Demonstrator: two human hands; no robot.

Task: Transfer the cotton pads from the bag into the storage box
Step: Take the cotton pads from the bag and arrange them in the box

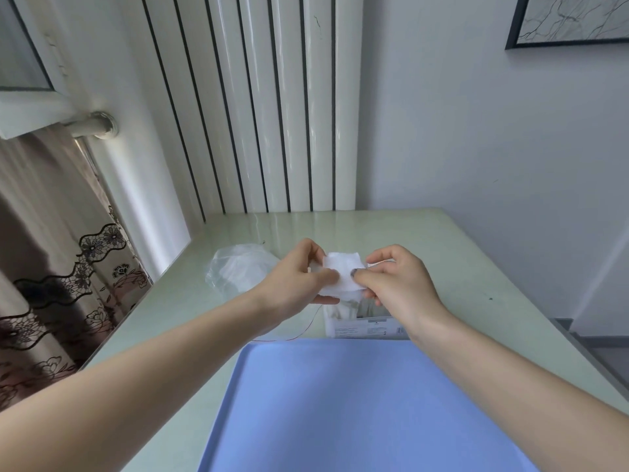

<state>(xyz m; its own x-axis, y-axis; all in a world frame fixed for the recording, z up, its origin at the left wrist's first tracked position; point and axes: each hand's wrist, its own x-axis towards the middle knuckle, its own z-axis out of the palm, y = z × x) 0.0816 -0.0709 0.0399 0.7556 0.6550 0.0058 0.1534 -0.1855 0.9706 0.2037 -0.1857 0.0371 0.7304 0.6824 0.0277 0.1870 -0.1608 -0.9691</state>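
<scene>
Between the two hands, above the middle of the table, a stack of white square cotton pads (341, 274) is held in the air. Left hand (296, 280): thumb on the near face of the stack, fingers curled behind its left edge, so the pads are pinched from the left. Right hand (396, 280): thumb and curled fingers pinch the right edge of the same stack; a dark-painted thumbnail shows against the white. How many pads make up the stack cannot be told. Both bare forearms reach forward from the lower corners and converge on the pads, wrists roughly level.

Directly below the hands stands one clear plastic storage box (360, 320) with a printed label on its near wall; pale contents show through it, partly hidden by the right hand. Left of the hands lies one crumpled transparent plastic bag (238, 269), apart from the box. One thin red thread (299, 332) trails across the surface beside the box. Nearest the viewer lies one flat blue tray (340, 413). All rest on a pale green glossy table (459, 267) set against a white ribbed radiator (258, 103); a patterned curtain (51, 267) hangs at left.
</scene>
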